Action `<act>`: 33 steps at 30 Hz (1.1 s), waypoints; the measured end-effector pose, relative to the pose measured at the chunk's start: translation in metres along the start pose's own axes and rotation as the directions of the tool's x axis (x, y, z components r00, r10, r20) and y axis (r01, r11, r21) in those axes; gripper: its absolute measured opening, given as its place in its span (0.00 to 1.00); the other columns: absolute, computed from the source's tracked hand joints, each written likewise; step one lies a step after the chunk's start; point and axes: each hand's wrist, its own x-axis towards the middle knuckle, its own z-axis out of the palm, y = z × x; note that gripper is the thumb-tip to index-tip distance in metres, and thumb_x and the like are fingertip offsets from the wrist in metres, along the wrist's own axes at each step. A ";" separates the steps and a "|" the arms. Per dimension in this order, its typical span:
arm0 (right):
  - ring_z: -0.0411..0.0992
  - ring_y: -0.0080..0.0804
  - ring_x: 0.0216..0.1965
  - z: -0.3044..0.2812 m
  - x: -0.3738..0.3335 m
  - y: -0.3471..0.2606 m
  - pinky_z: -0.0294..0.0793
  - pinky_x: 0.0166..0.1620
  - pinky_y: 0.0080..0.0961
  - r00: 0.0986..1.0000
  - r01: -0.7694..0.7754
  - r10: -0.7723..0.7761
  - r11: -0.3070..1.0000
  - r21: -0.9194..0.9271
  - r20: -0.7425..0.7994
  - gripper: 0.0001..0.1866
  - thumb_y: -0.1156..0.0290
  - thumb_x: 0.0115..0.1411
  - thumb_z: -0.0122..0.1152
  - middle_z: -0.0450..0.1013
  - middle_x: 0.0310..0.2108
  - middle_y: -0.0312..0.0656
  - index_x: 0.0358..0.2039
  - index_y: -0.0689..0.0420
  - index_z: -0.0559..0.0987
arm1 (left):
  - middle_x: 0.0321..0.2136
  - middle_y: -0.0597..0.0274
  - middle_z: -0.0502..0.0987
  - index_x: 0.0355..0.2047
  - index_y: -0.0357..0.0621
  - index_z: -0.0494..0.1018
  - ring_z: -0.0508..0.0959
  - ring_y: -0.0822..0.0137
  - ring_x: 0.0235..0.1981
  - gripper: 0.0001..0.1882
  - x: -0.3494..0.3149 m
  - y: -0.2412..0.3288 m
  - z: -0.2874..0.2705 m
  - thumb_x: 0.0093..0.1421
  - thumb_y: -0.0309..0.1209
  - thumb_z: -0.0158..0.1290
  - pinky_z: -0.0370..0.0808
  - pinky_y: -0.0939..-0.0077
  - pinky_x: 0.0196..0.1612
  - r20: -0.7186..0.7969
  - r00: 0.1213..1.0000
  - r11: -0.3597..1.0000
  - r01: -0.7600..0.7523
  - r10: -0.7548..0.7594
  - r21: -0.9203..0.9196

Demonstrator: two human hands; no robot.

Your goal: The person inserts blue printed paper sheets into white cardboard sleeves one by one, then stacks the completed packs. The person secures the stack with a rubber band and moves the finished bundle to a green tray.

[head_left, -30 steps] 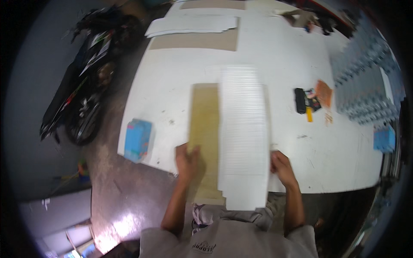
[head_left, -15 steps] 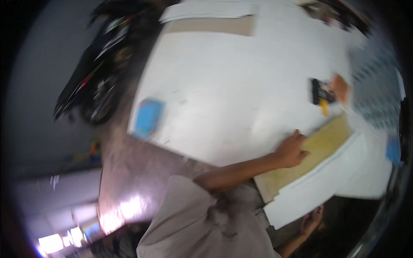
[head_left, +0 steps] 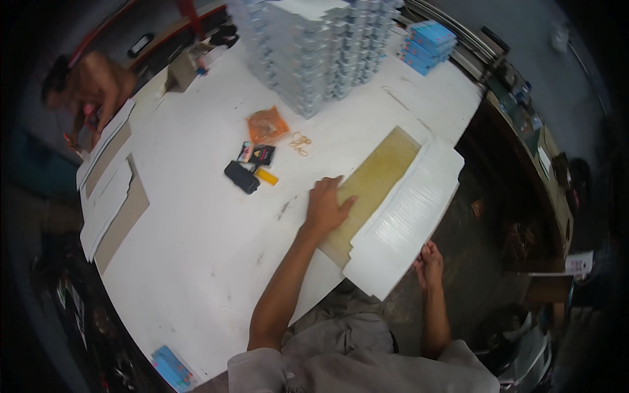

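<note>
My left hand [head_left: 325, 207] rests on the left edge of a yellowish board [head_left: 379, 177], with its fingers spread and lying flat. Stacked white die-cut sheets [head_left: 406, 213] with a glossy top overlap the board's right side and stick out past the table edge. At the outer edge of that stack is my right hand [head_left: 430, 265], its fingers curled and pinching the sheets' border; part of the grip is hidden underneath.
On the white table [head_left: 209, 242] lie an orange packet [head_left: 266, 124], a black case [head_left: 242, 177], a yellow lighter [head_left: 266, 176] and rubber bands [head_left: 300, 143]. Tall grey-white stacks [head_left: 314, 59] and blue packs [head_left: 428, 47] stand farther back. Another person [head_left: 98, 88] works at far left.
My view has swung to the right, bringing the tall stacks and another person into sight. My left hand stays on the yellowish board and my right hand at the sheets' outer edge.
</note>
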 end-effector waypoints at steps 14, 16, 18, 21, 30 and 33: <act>0.81 0.34 0.43 0.041 0.089 -0.033 0.86 0.45 0.36 0.999 -0.030 0.028 0.997 -0.066 -0.042 0.15 0.74 0.73 0.51 0.78 0.48 0.47 0.57 0.67 0.70 | 0.45 0.46 0.79 0.50 0.33 0.78 0.79 0.50 0.48 0.21 -0.062 -0.057 -0.053 0.62 0.33 0.66 0.75 0.58 0.53 -0.232 0.963 0.989 0.118 -0.137 -0.093; 0.81 0.34 0.42 0.040 0.089 -0.027 0.86 0.43 0.35 0.992 -0.084 0.078 0.995 -0.061 -0.096 0.14 0.75 0.73 0.52 0.79 0.45 0.46 0.55 0.67 0.72 | 0.45 0.45 0.78 0.51 0.33 0.77 0.77 0.48 0.49 0.23 -0.047 -0.056 -0.046 0.61 0.35 0.66 0.73 0.56 0.54 -0.223 0.970 0.994 0.091 -0.102 -0.058; 0.81 0.33 0.40 0.046 0.083 -0.025 0.87 0.42 0.34 0.995 -0.069 0.057 0.988 -0.139 -0.087 0.12 0.74 0.73 0.53 0.79 0.42 0.46 0.53 0.67 0.74 | 0.47 0.44 0.78 0.53 0.33 0.76 0.77 0.47 0.51 0.26 -0.021 -0.052 -0.035 0.62 0.39 0.65 0.73 0.54 0.55 -0.202 0.979 0.998 0.028 -0.016 0.060; 0.81 0.32 0.37 0.036 0.081 -0.022 0.87 0.41 0.33 0.993 -0.091 0.070 0.965 -0.245 -0.090 0.11 0.74 0.72 0.56 0.80 0.39 0.45 0.51 0.67 0.77 | 0.49 0.42 0.76 0.55 0.31 0.74 0.76 0.44 0.53 0.33 0.025 -0.028 -0.008 0.61 0.46 0.65 0.73 0.50 0.56 -0.080 0.997 0.983 0.011 0.003 0.185; 0.82 0.43 0.41 0.039 0.078 -0.011 0.88 0.45 0.42 0.993 -0.118 0.112 0.984 -0.137 -0.048 0.21 0.70 0.71 0.60 0.78 0.45 0.52 0.59 0.69 0.72 | 0.52 0.36 0.75 0.55 0.30 0.73 0.76 0.42 0.55 0.42 0.089 -0.017 -0.026 0.56 0.56 0.68 0.75 0.52 0.57 0.184 0.898 0.882 0.322 -0.400 0.345; 0.81 0.45 0.44 0.025 0.071 0.001 0.87 0.47 0.43 0.985 -0.166 0.158 0.978 -0.123 -0.069 0.25 0.68 0.72 0.60 0.77 0.49 0.55 0.63 0.68 0.69 | 0.50 0.33 0.77 0.51 0.31 0.74 0.79 0.43 0.54 0.39 0.093 -0.027 -0.045 0.56 0.56 0.68 0.77 0.52 0.54 0.069 0.971 0.909 0.189 -0.230 0.372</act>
